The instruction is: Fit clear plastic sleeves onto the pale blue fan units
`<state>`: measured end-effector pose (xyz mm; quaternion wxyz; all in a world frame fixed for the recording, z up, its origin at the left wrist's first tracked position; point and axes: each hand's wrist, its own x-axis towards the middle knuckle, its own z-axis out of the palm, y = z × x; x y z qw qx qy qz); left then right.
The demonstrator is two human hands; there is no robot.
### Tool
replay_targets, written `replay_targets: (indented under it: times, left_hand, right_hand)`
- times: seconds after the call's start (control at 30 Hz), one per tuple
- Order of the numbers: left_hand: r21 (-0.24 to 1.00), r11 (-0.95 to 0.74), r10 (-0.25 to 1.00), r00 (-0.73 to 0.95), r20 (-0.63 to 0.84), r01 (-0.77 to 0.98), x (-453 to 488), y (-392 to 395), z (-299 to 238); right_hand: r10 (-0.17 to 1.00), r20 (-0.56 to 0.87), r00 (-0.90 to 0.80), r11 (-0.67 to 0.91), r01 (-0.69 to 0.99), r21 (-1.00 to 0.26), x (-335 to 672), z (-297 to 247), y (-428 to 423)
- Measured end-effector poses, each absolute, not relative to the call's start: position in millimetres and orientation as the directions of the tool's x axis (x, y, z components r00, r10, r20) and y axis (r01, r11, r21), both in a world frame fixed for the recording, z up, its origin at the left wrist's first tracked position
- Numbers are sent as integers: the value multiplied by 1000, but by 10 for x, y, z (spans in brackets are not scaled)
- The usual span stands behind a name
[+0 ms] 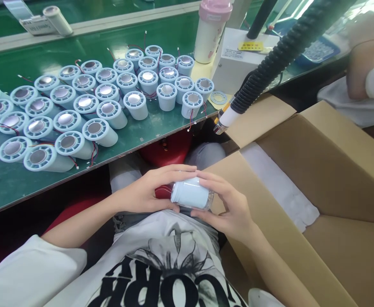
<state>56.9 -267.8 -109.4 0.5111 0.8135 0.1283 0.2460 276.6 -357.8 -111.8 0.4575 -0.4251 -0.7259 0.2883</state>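
Observation:
Between my two hands, above my lap, is a light-blue cylindrical part (191, 192) lying on its side, with clear plastic around its right end. My left hand (156, 187) is curled round its left side, fingers over the top and thumb below. From the right, my right hand (227, 202) grips it, fingers on top and thumb underneath. A thin wire shows by its left end. Many similar light-blue cylinders (107, 123) with round metal discs and red and black wires stand or lean on the green bench in front of me.
An open cardboard box (343, 221) with a white sheet (279, 183) inside is at my right. A black corrugated hose (266, 64) with a metal tip hangs over it. A pink-lidded bottle (209, 34) and white device (231, 64) stand on the bench. Another person's arm (364, 64) is at far right.

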Motion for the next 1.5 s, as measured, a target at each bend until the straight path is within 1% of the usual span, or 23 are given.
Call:
replay_targets:
  times: [0.07,0.17,0.23,0.27,0.33,0.4,0.47,0.53,0.6,0.73,0.83,0.9,1.03,1.13,1.23,1.3,1.33,1.37,1.4,1.43,1.47,1.5]
  left_hand:
    - [932,-360,478,850,222,-40,572,-2687,-1079]
    - [997,-80,524,850,52,-12,568,-2706,-1060]
    - [998,66,581,813,-37,-1,549,-2707,-1065]
    - [994,109,621,781,-67,-2,537,-2701,-1078]
    - [984,177,699,702,-135,13,517,-2672,-1125]
    - [967,245,737,634,-233,71,527,-2631,-1195]
    - [948,280,741,595,-312,149,581,-2599,-1276]
    - [936,285,723,594,-352,208,671,-2597,-1349]
    - [921,293,673,629,-389,256,770,-2629,-1407]
    - [854,377,490,705,-513,359,892,-2736,-1460]
    - [772,512,362,721,-591,376,895,-2765,-1444]
    - [733,588,354,707,-612,340,871,-2744,-1419]
    - [713,644,414,658,-630,278,798,-2668,-1396]
    - [714,676,415,706,-575,184,738,-2648,-1435]
    - [689,712,372,761,-531,132,716,-2663,-1494]
    - [660,736,363,737,-570,149,749,-2666,-1520]
    - [646,746,371,704,-606,163,783,-2659,-1526]
    - [635,753,386,665,-640,175,827,-2643,-1528]
    - [624,758,400,622,-673,188,881,-2619,-1529]
    - [614,762,411,579,-704,205,942,-2587,-1531]
    - [607,763,419,546,-725,220,1008,-2547,-1537]
    - [604,760,422,525,-739,240,1076,-2504,-1547]
  right_hand:
    - [897,393,-203,441,339,-831,2773,-1120,-3585]
    - [955,274,-113,294,234,-927,2802,-1140,-3604]
    - [976,216,-26,218,173,-961,2830,-1158,-3620]
    - [972,234,18,228,177,-957,2845,-1165,-3629]
    - [936,342,83,310,265,-913,2871,-1173,-3646]
    - [882,464,87,403,373,-836,2890,-1165,-3665]
    - [846,531,54,458,435,-775,2899,-1140,-3683]
    - [822,567,42,486,467,-739,2902,-1102,-3705]
    - [810,581,84,473,493,-731,2906,-1059,-3730]
    - [818,541,198,385,510,-769,2934,-992,-3785]
    - [840,509,189,368,491,-789,2965,-972,-3826]
    - [850,496,179,371,464,-804,2985,-967,-3860]
    - [865,454,212,334,431,-838,3001,-948,-3938]
    - [858,461,224,326,456,-828,2989,-933,-3990]
    - [853,463,241,308,483,-820,3052,-961,-4101]
    - [824,463,327,226,560,-797,3222,-1030,-4305]
    - [786,471,401,142,624,-768,3354,-1080,-4475]
    - [719,490,493,19,690,-723,3509,-1136,-4700]
    - [625,511,591,-150,733,-664,3674,-1194,-4978]
    - [495,541,680,-345,726,-595,3836,-1251,-5298]
    - [344,560,753,-550,646,-530,3983,-1303,-5640]
    - [194,554,810,-717,502,-484,4108,-1348,-5980]
